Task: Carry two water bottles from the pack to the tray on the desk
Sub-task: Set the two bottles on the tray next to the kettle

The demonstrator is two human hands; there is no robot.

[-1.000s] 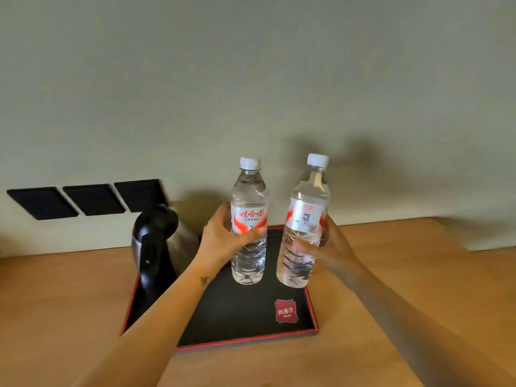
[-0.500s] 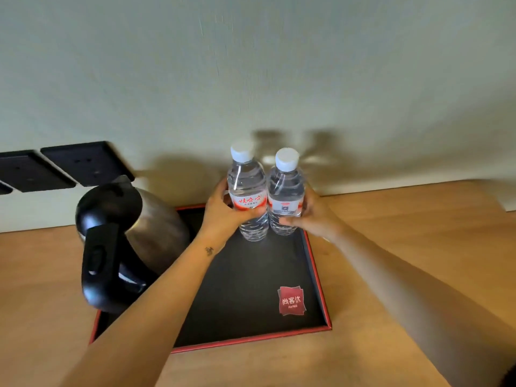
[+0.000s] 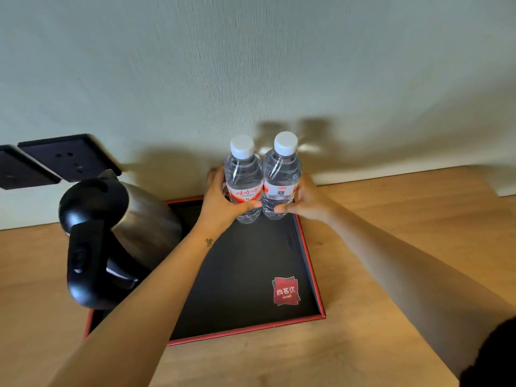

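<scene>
Two clear water bottles with white caps and red-and-white labels stand upright side by side at the far right corner of the black tray with a red rim. The left bottle is wrapped by my left hand. Around the right bottle my right hand is closed. The bottles touch each other and their bases rest on the tray floor. A red hotel logo marks the tray's near right corner.
A steel kettle with a black lid and handle fills the tray's left side, close to my left forearm. Black wall sockets sit behind it. The wooden desk extends right of the tray, and the wall rises just behind the bottles.
Both bottles came down from the air and moved back together to the tray's far right corner. In the last half second the hands and bottles hardly shifted.
</scene>
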